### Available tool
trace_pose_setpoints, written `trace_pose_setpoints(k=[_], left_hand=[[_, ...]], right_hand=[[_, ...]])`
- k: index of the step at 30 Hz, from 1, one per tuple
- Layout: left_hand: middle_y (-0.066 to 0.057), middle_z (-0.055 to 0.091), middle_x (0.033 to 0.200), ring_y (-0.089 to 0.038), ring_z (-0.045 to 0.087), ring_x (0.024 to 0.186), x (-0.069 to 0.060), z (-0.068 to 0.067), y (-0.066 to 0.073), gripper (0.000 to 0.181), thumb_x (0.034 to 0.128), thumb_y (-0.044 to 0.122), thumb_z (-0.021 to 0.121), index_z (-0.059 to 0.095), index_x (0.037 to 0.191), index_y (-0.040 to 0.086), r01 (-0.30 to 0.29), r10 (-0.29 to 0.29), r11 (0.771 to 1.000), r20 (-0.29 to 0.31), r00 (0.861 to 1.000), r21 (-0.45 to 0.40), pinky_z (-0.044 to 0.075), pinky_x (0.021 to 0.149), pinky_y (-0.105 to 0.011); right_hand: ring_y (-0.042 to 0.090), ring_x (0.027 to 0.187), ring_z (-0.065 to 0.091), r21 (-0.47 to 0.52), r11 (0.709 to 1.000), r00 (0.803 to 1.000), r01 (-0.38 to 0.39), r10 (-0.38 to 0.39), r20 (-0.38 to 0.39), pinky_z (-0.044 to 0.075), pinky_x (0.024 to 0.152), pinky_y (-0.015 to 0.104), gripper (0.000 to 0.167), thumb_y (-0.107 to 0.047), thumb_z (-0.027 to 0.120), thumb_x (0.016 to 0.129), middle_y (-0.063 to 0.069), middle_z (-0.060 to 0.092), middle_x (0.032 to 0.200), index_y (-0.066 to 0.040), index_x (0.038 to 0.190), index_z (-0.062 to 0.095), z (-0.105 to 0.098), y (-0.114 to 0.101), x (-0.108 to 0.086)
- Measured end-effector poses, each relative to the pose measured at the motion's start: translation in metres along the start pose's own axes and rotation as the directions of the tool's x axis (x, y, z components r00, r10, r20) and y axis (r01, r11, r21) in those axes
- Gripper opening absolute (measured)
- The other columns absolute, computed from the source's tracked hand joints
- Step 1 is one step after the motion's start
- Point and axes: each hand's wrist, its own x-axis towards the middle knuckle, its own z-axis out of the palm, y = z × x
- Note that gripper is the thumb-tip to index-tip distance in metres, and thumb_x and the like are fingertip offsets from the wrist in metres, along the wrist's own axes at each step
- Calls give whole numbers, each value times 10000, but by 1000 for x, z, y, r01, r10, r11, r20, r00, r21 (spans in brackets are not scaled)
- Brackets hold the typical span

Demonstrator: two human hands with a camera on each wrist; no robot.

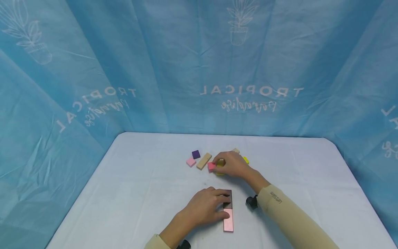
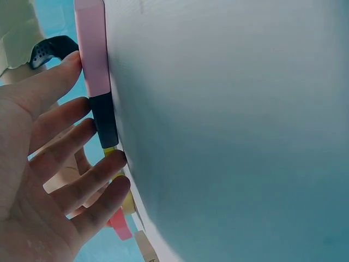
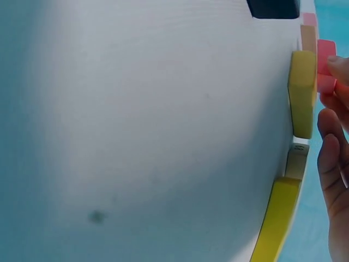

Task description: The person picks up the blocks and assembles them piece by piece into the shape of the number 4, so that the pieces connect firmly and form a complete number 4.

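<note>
A pink block and a dark block lie end to end on the white table. My left hand rests on them, fingers spread, thumb on the pink one; the left wrist view shows its fingertips along the pink block and the dark block. Farther back, my right hand pinches a red block between thumb and fingers. In the right wrist view the red block is beside a yellow block, which the hand partly hides in the head view.
Left of the right hand lie a natural wood block, a small pink block and a purple block. Behind that hand are a pale block and a bright yellow block. A blue curtain hangs behind the table.
</note>
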Motion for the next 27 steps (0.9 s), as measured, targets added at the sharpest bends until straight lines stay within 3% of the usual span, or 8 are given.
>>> trace_pose_setpoints(k=[11, 19, 27], left_hand=[[106, 545, 1333, -129, 559, 1089, 0, 0, 0, 427, 871, 490, 657, 682, 1207, 228, 2, -2, 1000, 3, 1000, -16, 474, 887, -309], [142, 524, 1342, -113, 548, 1090, 0, 3, -3, 427, 866, 509, 654, 674, 1214, 261, 28, -27, 999, 22, 999, -40, 484, 860, -315], [151, 532, 1326, -106, 552, 1066, -1, 5, -1, 410, 862, 503, 661, 683, 1191, 260, 19, -19, 1000, 3, 1000, -17, 487, 841, -299]], right_hand=[[95, 725, 531, 82, 997, 1000, 1, 1, -22, 464, 638, 286, 189, -359, 787, 781, -185, 658, 932, -286, 949, 739, -6, 1, -7], [105, 660, 507, 97, 994, 997, 54, -49, -51, 432, 549, 299, 224, -380, 797, 774, -175, 643, 838, -274, 964, 742, -7, 3, -15], [56, 671, 523, 69, 995, 996, 68, -64, -69, 460, 581, 260, 227, -405, 797, 769, -183, 653, 939, -279, 949, 739, -9, 6, -30]])
